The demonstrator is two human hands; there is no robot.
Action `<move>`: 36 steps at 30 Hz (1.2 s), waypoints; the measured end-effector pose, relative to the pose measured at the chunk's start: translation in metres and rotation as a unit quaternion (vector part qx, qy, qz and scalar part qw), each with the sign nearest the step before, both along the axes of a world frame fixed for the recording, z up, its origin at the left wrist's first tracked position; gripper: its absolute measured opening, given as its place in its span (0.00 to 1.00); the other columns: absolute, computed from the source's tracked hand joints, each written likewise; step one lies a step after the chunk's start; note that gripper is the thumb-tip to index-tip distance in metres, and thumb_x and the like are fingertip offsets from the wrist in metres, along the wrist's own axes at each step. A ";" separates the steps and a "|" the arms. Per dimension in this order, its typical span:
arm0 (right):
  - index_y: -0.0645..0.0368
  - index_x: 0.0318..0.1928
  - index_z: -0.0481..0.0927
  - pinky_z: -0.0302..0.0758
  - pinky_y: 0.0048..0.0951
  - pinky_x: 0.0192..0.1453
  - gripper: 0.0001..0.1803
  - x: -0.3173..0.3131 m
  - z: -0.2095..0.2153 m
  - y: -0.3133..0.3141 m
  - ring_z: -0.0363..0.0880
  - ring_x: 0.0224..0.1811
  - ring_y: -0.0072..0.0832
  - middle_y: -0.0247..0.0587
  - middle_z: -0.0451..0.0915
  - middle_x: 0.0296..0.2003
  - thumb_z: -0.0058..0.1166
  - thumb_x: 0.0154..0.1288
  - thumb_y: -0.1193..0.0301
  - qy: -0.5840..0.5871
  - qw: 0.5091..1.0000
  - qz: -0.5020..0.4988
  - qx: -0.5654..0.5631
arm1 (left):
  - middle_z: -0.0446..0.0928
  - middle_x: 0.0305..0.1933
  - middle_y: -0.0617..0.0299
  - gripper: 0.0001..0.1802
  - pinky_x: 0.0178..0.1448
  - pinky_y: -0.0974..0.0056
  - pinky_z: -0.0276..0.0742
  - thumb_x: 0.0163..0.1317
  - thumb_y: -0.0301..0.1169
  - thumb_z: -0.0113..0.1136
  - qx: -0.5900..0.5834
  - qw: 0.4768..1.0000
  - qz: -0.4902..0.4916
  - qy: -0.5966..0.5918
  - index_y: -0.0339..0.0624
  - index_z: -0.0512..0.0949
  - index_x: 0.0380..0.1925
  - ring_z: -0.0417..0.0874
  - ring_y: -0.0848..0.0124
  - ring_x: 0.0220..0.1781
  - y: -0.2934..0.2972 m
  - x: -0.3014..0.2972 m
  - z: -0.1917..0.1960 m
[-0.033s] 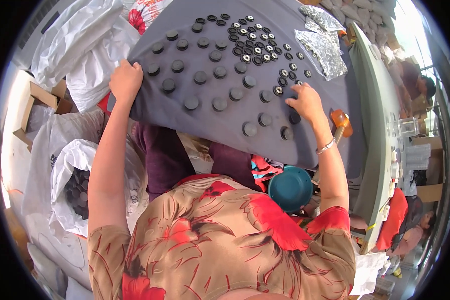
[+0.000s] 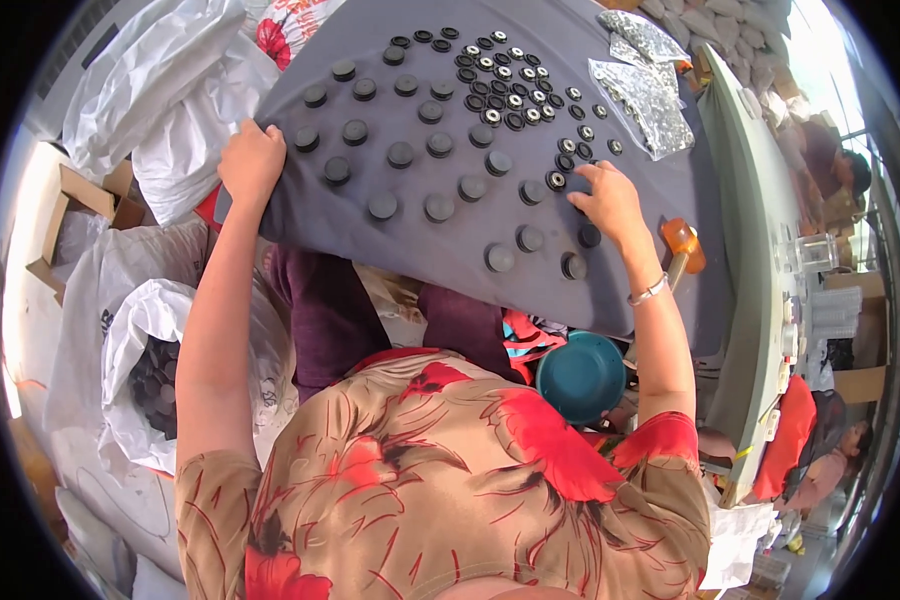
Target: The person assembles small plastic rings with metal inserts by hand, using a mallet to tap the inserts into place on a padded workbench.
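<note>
My left hand (image 2: 253,160) is closed around the left edge of a grey cloth (image 2: 390,275) covering the table. My right hand (image 2: 612,205) hovers low over the cloth at right, thumb and forefinger apart. Just left of its fingertips sits a black ring with a metal centre (image 2: 556,181); whether the fingers touch it I cannot tell. Round dark grey caps are spread over the left and middle of the cloth, such as one cap (image 2: 532,191) below that ring. More black rings (image 2: 515,121), some with metal centres, cluster toward the far side.
Clear bags of small metal parts (image 2: 645,105) lie at the far right. An orange-headed mallet (image 2: 681,236) rests beside my right forearm. A teal basin (image 2: 581,378) is below the table edge. A white sack of dark discs (image 2: 120,385) stands at left. Other people are at far right.
My right hand has shifted slightly left and away from me, its fingertips nearer the ring with the metal centre. My left hand stays at the cloth's edge.
</note>
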State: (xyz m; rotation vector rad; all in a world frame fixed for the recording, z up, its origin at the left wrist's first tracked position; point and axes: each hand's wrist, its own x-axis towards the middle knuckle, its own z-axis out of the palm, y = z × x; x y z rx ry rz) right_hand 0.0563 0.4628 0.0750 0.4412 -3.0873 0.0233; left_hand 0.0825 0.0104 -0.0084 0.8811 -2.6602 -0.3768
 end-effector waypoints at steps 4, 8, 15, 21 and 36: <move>0.54 0.50 0.81 0.76 0.42 0.52 0.20 -0.009 -0.016 -0.011 0.79 0.47 0.45 0.47 0.79 0.42 0.63 0.55 0.68 -0.002 0.998 0.056 -0.017 | 0.80 0.42 0.40 0.23 0.52 0.42 0.75 0.62 0.46 0.50 -0.001 1.000 -0.004 0.008 0.34 0.76 0.43 0.81 0.42 0.47 0.001 -0.001 -0.003; 0.55 0.48 0.82 0.76 0.42 0.51 0.18 -0.017 -0.023 -0.009 0.79 0.46 0.45 0.48 0.80 0.42 0.62 0.56 0.68 -0.003 0.997 0.073 -0.015 | 0.80 0.42 0.40 0.23 0.52 0.43 0.75 0.62 0.45 0.50 -0.001 1.000 -0.002 0.004 0.34 0.76 0.43 0.81 0.43 0.47 0.003 -0.001 -0.001; 0.64 0.38 0.82 0.77 0.44 0.47 0.19 -0.053 -0.017 -0.006 0.82 0.43 0.48 0.54 0.83 0.36 0.63 0.56 0.60 0.015 0.998 -0.062 -0.027 | 0.80 0.43 0.40 0.23 0.53 0.43 0.74 0.63 0.44 0.50 0.006 1.000 -0.001 0.009 0.34 0.76 0.44 0.81 0.43 0.49 0.005 -0.001 0.004; 0.65 0.39 0.82 0.77 0.43 0.49 0.19 -0.068 -0.020 -0.023 0.82 0.44 0.49 0.54 0.83 0.39 0.62 0.54 0.61 -0.035 0.993 -0.112 0.022 | 0.80 0.44 0.40 0.23 0.53 0.43 0.74 0.63 0.44 0.50 0.023 1.000 0.000 -0.010 0.34 0.76 0.44 0.80 0.43 0.50 0.005 0.001 0.005; 0.61 0.47 0.81 0.77 0.36 0.44 0.21 -0.057 -0.035 0.028 0.81 0.38 0.39 0.47 0.81 0.35 0.63 0.49 0.71 0.002 0.991 0.008 -0.133 | 0.80 0.43 0.40 0.23 0.52 0.43 0.74 0.63 0.45 0.50 0.004 1.000 -0.002 -0.004 0.35 0.75 0.43 0.81 0.43 0.48 0.000 -0.002 -0.001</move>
